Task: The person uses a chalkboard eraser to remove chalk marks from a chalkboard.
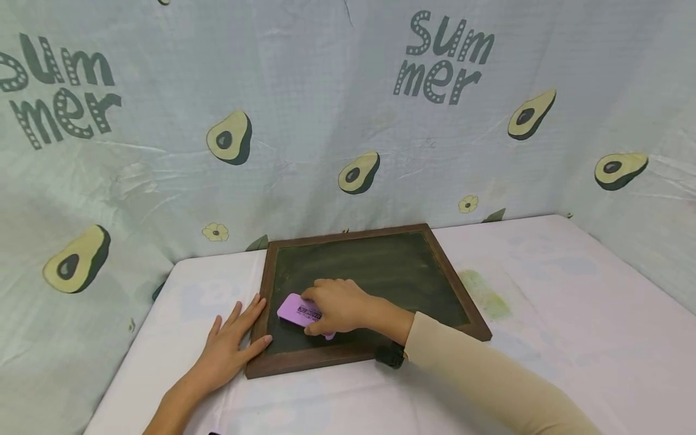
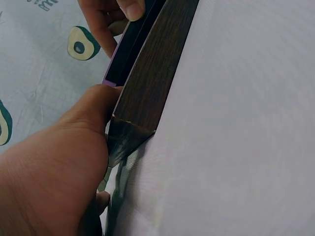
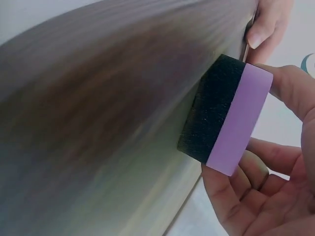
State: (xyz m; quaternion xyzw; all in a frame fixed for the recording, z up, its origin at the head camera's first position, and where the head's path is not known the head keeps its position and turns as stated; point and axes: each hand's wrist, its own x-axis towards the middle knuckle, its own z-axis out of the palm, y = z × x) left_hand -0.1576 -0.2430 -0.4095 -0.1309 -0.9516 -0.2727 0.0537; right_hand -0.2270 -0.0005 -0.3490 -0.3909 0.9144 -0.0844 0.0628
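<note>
A small chalkboard (image 1: pixel 380 272) with a dark wooden frame (image 1: pixel 304 362) lies flat on the white table. My right hand (image 1: pixel 339 305) grips a purple eraser (image 1: pixel 298 310) and holds it down on the board's near-left part. The right wrist view shows the eraser (image 3: pixel 241 118), purple back and black felt, pinched between thumb and fingers (image 3: pixel 290 88) with the felt on the board (image 3: pixel 98 128). My left hand (image 1: pixel 236 341) lies flat with straight fingers against the frame's left edge. The left wrist view shows that hand (image 2: pixel 59 167) pressing the frame's corner (image 2: pixel 142 103).
The table (image 1: pixel 571 302) wears a white cloth with a faint green stain (image 1: pixel 486 296) right of the board. A pale curtain printed with avocados (image 1: pixel 348 121) closes off the back and both sides. A dark wrist device (image 1: pixel 390 355) sits on my right wrist.
</note>
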